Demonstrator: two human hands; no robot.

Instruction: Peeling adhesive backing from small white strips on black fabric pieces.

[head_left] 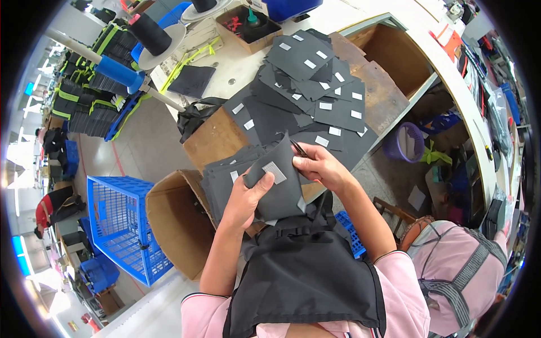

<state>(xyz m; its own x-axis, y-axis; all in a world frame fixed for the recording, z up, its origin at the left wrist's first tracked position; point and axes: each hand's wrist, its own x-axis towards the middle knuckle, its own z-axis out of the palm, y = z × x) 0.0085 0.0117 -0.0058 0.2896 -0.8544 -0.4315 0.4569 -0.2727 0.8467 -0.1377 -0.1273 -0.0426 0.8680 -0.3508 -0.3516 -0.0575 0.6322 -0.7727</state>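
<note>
My left hand (pixel 243 204) is closed on a dark grey fabric piece (pixel 282 200), its thumb beside a small whitish patch (pixel 274 173). The piece is bent, with its upper corner standing up. My right hand (pixel 322 169) grips a pair of thread snips (pixel 299 148) and lies against the right edge of the same piece; how far the blades are apart cannot be made out. Beneath and left of my left hand lies a stack of similar grey pieces (pixel 217 183). Beyond both hands spreads a large heap of grey pieces (pixel 290 59), many with white patches.
A cardboard box (pixel 174 236) and a blue plastic crate (pixel 101 208) stand at my left. Behind the heap are a thread cone (pixel 151 35) and a small tray (pixel 248 42). A purple basket (pixel 403 142) sits under the right-hand table. Another person in pink (pixel 456 265) is close at my right.
</note>
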